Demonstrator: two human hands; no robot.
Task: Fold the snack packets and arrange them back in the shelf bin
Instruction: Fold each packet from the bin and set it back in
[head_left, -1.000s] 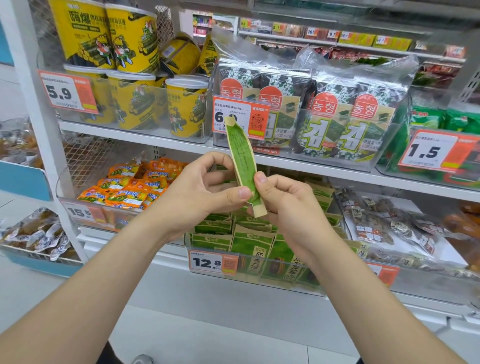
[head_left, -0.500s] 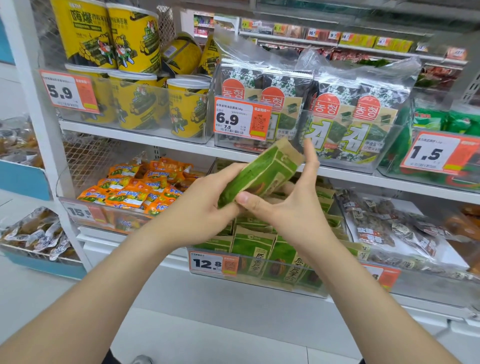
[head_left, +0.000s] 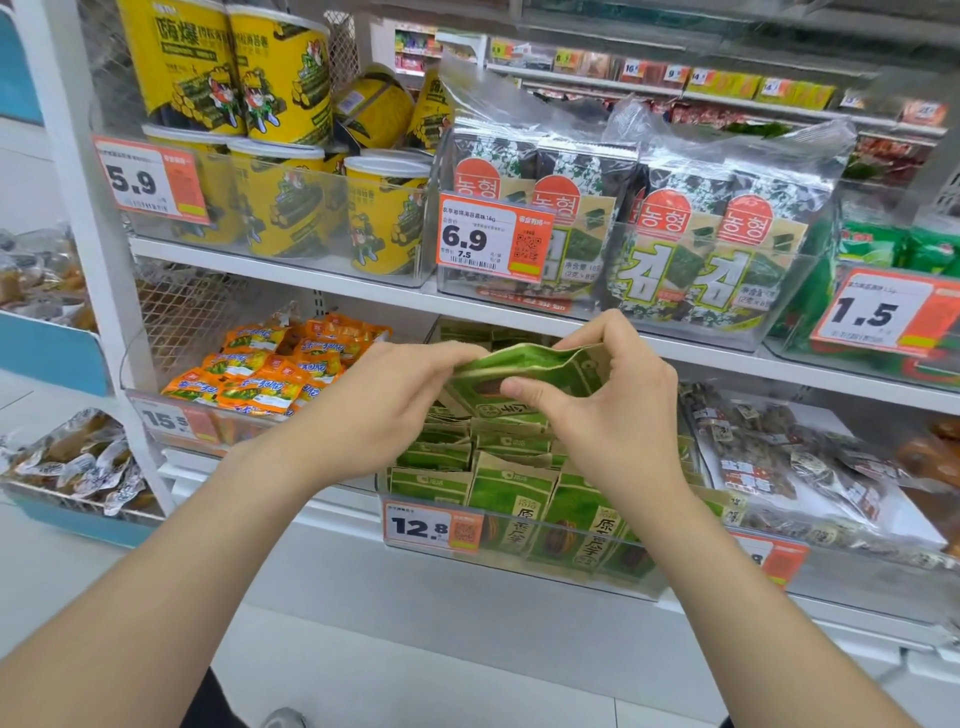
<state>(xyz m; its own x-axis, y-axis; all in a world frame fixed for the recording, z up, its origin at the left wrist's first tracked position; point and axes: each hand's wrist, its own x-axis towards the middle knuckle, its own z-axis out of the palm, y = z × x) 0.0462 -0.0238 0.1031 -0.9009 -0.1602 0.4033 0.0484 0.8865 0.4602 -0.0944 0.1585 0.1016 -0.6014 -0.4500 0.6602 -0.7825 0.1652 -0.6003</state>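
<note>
Forearms in, hands meet just above the bin. My left hand (head_left: 395, 400) grips the left end of the green packet (head_left: 524, 364). Its fingers curl round the packet, tips hidden behind it. My right hand (head_left: 618, 415) pinches the right end, thumb pressed on the front face and fingers hooked over the top edge. The packet lies roughly level and crumpled along the top. It's in the air over the shelf bin (head_left: 582, 564), apart from the packets inside.

Doing it well, my guess: line up the edges first, then run the thumb along the crease. Soft wrapper will likely spring back if I only pinch the ends. Then drop it in upright, print forward, matching the front row (head_left: 514, 512).

Can't tell:
- How complete the fold is. The packet's back is out of sight.
- Whether there's a free slot. My hands cover the bin's middle rows, and the rear is dark under the shelf above.
- The price tag (head_left: 431, 527) reads 12.8, but the small print is unreadable.
- The neighbouring tag (head_left: 774, 558) is partly hidden by the bin corner.

Orange packets (head_left: 270, 374) sit left and brown packs (head_left: 769, 462) right. Not my concern.
</note>
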